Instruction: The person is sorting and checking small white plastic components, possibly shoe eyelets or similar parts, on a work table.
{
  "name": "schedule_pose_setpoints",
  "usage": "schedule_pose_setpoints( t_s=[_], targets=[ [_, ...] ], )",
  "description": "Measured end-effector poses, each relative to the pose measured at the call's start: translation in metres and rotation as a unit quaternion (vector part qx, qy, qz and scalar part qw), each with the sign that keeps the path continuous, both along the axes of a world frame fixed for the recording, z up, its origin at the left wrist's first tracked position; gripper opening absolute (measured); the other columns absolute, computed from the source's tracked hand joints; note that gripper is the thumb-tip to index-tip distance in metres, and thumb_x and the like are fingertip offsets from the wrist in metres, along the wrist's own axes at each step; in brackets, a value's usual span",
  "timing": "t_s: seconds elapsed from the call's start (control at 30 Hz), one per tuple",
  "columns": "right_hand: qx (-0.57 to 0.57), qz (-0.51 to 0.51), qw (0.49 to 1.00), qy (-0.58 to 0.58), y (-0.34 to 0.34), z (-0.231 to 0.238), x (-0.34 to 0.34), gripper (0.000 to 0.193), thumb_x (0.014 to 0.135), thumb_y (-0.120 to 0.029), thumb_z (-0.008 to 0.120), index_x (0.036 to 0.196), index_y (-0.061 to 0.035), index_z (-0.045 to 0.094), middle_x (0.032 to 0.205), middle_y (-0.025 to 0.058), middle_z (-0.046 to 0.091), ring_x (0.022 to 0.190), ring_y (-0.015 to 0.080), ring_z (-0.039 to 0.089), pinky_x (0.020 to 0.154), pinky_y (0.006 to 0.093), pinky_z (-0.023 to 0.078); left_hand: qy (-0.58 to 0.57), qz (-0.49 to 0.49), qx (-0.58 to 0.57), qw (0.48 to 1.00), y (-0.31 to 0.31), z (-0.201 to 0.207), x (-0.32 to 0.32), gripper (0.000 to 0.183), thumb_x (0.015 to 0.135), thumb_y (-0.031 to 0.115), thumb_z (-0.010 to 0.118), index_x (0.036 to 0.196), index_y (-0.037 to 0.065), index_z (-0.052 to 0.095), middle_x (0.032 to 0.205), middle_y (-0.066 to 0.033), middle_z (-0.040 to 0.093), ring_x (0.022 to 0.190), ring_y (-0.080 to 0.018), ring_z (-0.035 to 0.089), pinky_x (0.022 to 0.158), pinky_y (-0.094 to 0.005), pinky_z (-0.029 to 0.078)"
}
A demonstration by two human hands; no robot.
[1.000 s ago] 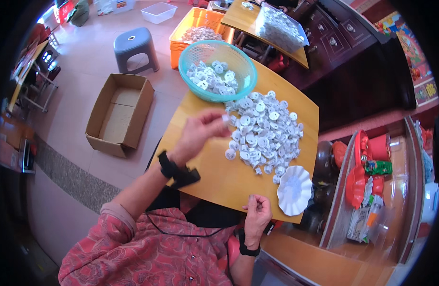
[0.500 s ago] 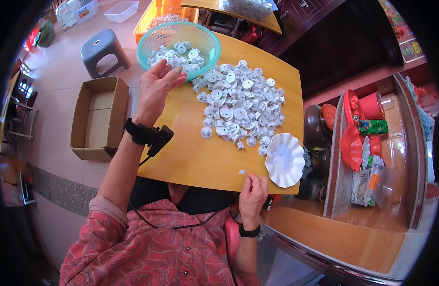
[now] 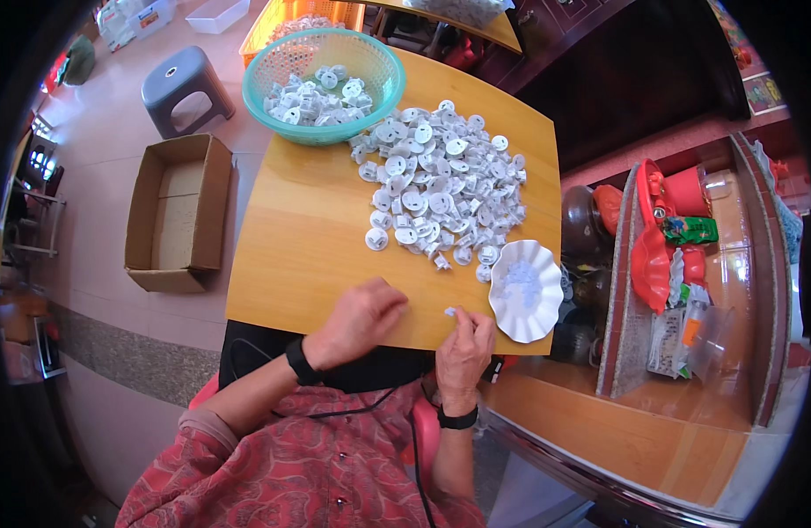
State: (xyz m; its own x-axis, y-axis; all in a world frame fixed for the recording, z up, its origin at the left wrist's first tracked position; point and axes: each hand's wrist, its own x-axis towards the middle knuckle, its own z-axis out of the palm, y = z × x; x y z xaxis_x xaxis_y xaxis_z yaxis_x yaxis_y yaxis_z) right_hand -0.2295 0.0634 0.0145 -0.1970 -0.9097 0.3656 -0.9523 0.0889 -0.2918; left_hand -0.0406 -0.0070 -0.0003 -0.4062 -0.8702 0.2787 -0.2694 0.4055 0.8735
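My right hand (image 3: 463,350) is at the front edge of the yellow-topped table, thumb and finger pinching a small pale plastic piece (image 3: 450,311). To its left, my left hand (image 3: 357,321) hovers low over the same edge, loosely curled, fingers apart and nothing visible in them. Beyond both hands spreads a heap of white round plastic fittings (image 3: 441,189). A white scalloped dish (image 3: 509,321) beside my right hand holds many small bluish-white pieces (image 3: 524,282). At the far left corner, a turquoise mesh basket (image 3: 383,84) contains more of the white fittings.
Left of the table, an open cardboard box (image 3: 142,220) and a grey plastic stool (image 3: 181,84) stand on the floor. An orange crate (image 3: 263,35) is behind the basket. On the right, a shelf unit holds red plastic items (image 3: 649,260) and packets.
My left hand has come back from the basket, down and to the right, to near my right hand. My right hand stays almost in place with the small piece.
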Motion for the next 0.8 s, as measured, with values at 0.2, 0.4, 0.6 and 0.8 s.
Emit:
schedule_pose_setpoints(
  t_s=[0.2,0.4,0.6,0.8],
  targets=[
    [0.011,-0.003,1.000,-0.010,0.003,0.001,0.002,0.026,0.080,0.006,0.060,0.105,-0.0002,0.068,0.095,0.0143,0.055,0.092,0.0334,0.058,0.080,0.0443,0.047,-0.132,-0.049,-0.094,0.986,0.020,0.006,-0.037,0.027,0.079,0.007,0.063,0.106,0.006,0.066,0.087,-0.0118,0.056,0.079,-0.0288,0.061,0.066,-0.0410,0.051],
    [0.003,0.011,1.000,-0.012,0.006,-0.003,-0.002,0.028,0.081,0.002,0.063,0.109,0.0007,0.067,0.097,0.0131,0.055,0.090,0.0314,0.056,0.080,0.0431,0.046,-0.189,-0.061,-0.160,0.967,0.017,0.012,-0.051,0.035,0.078,0.011,0.061,0.113,0.009,0.063,0.087,-0.0109,0.051,0.080,-0.0269,0.057,0.068,-0.0378,0.049],
    [0.004,-0.005,1.000,-0.018,0.007,-0.004,-0.004,0.024,0.082,0.004,0.062,0.106,0.0026,0.068,0.097,0.0153,0.057,0.093,0.0334,0.058,0.083,0.0440,0.047,-0.210,-0.063,-0.172,0.960,0.016,0.011,-0.048,0.035,0.079,0.011,0.060,0.114,0.009,0.063,0.089,-0.0113,0.049,0.082,-0.0264,0.056,0.068,-0.0371,0.048],
    [-0.037,-0.020,0.997,-0.062,0.013,-0.009,-0.003,0.021,0.084,0.003,0.063,0.106,0.0021,0.066,0.100,0.0144,0.056,0.096,0.0337,0.058,0.083,0.0440,0.047,-0.194,-0.043,-0.165,0.966,0.016,0.005,-0.043,0.031,0.079,0.011,0.061,0.110,0.007,0.064,0.089,-0.0106,0.051,0.083,-0.0266,0.057,0.068,-0.0369,0.049]
  ],
)
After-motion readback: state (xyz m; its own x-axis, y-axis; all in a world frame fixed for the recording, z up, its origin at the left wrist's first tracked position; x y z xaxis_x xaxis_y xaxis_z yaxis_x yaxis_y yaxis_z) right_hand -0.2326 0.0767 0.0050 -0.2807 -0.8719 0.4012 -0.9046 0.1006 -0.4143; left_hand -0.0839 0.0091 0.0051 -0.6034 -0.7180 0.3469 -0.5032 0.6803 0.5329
